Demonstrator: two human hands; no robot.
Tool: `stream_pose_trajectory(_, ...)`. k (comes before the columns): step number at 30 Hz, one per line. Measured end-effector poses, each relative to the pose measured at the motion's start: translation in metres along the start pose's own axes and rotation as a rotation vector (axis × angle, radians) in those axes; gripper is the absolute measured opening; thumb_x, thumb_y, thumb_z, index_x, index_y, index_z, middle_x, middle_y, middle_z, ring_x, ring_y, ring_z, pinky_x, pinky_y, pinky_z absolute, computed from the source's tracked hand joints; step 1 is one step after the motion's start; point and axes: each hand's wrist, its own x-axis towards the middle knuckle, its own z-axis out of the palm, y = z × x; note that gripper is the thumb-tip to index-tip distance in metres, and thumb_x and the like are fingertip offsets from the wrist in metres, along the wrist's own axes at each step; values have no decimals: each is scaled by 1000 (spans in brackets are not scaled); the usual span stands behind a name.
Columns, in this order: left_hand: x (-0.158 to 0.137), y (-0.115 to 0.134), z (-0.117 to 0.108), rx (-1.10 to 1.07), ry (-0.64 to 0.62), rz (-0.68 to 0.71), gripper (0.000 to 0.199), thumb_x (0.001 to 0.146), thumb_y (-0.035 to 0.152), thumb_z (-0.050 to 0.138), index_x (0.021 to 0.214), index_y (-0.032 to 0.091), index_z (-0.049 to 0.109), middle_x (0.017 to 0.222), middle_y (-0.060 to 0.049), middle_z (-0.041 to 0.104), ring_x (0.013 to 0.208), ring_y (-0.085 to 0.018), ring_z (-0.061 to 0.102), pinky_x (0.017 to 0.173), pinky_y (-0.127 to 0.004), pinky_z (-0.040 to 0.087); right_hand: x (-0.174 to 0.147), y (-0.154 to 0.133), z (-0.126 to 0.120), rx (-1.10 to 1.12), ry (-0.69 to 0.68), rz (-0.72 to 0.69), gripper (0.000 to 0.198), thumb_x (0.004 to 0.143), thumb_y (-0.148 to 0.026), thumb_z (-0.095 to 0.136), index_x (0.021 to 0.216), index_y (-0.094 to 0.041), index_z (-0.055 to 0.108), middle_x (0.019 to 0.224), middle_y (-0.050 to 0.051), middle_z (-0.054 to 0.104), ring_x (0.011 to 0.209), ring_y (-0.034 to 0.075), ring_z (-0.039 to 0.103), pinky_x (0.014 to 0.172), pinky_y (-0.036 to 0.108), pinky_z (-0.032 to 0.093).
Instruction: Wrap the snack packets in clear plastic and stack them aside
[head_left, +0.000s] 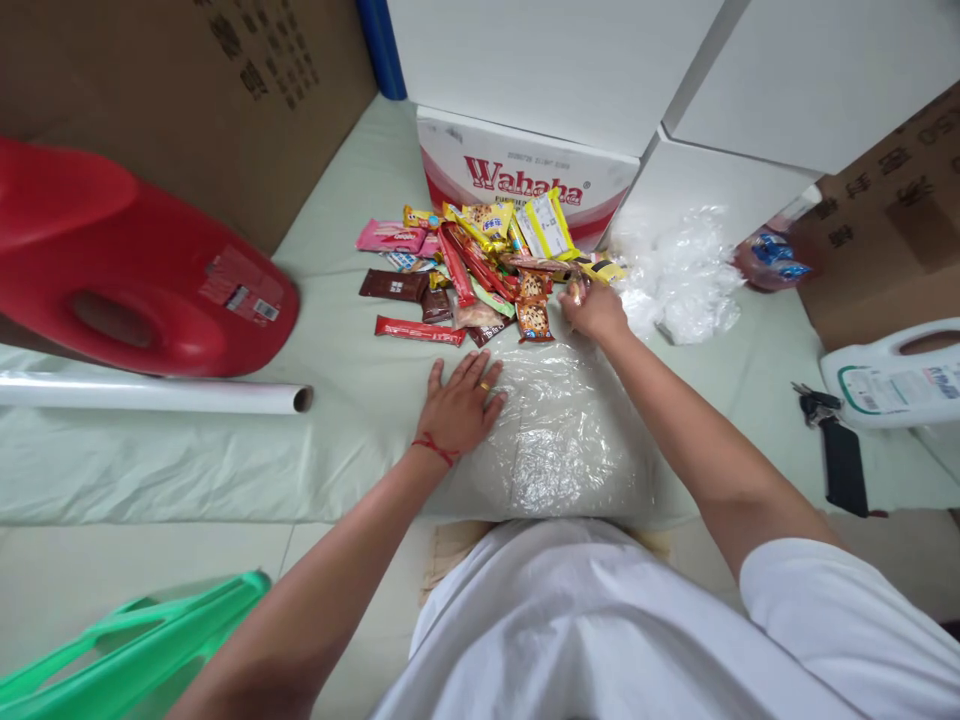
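My left hand (461, 405) lies flat with fingers spread, over the left edge of a sheet of clear plastic film (570, 430) on the cloth-covered table. At the right end of a heap of wrapped snacks (480, 260), my right hand (596, 308) has its fingers closed on a small snack packet (576, 290), mostly hidden by them. Just left of that hand is a brown cookie packet (534, 320). Beyond my left fingertips are a red stick packet (420, 330) and a dark brown packet (394, 285). A yellow-and-white packet (549, 225) rests atop the heap.
A Wahaha carton (525, 165) stands behind the heap, with crumpled clear plastic (675, 270) to its right. On the left are a large red jug (150, 270) and a white film roll (157, 392). A white bottle (900, 385) and a black phone (844, 465) lie at right.
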Motion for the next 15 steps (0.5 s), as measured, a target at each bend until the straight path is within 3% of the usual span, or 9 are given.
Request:
stream_pose_trajectory(2, 0, 0, 0, 2, -2, 1, 58, 107, 46, 36, 160, 26, 47, 171, -13, 39, 158, -32, 38, 130, -69, 12, -5, -7, 3, -30, -5, 81, 64, 88, -49, 72, 136, -8, 59, 136, 25, 61, 125, 40, 60, 104, 55, 51)
stream_pose_trajectory(4, 0, 0, 1, 6, -5, 2, 58, 107, 46, 35, 160, 26, 47, 171, -12, 39, 159, -31, 37, 130, -69, 12, -9, -11, 1, -30, -30, 113, 53, 90, -40, 70, 134, -12, 61, 135, 22, 63, 120, 35, 63, 102, 49, 52)
stream_pose_trajectory(7, 0, 0, 1, 16, -13, -2, 58, 107, 45, 35, 160, 26, 46, 171, -12, 38, 159, -30, 37, 130, -68, 11, -16, -5, -14, 50, -24, 37, 40, 96, -35, 62, 131, -16, 65, 123, 15, 71, 109, 30, 68, 97, 43, 53)
stream_pose_trajectory(11, 0, 0, 1, 19, -21, -11, 59, 107, 46, 34, 161, 25, 45, 172, -11, 36, 160, -30, 35, 131, -67, 10, -42, 25, -49, 255, 17, -117, 53, 86, -42, 74, 134, -18, 68, 120, 11, 75, 107, 30, 68, 95, 43, 55)
stream_pose_trajectory(13, 1, 1, 0, 15, -22, -10, 59, 107, 46, 34, 162, 25, 44, 172, -11, 36, 160, -30, 34, 131, -67, 9, -63, 39, -64, 384, -101, -177, 58, 82, -47, 78, 133, -20, 71, 121, 9, 75, 106, 29, 69, 94, 43, 56)
stream_pose_trajectory(15, 1, 1, 0, 16, -27, -13, 59, 107, 46, 34, 162, 26, 44, 172, -11, 36, 160, -30, 34, 131, -67, 9, -84, 47, -69, 503, -346, -220, 62, 78, -51, 80, 132, -21, 73, 119, 7, 76, 104, 28, 71, 93, 42, 57)
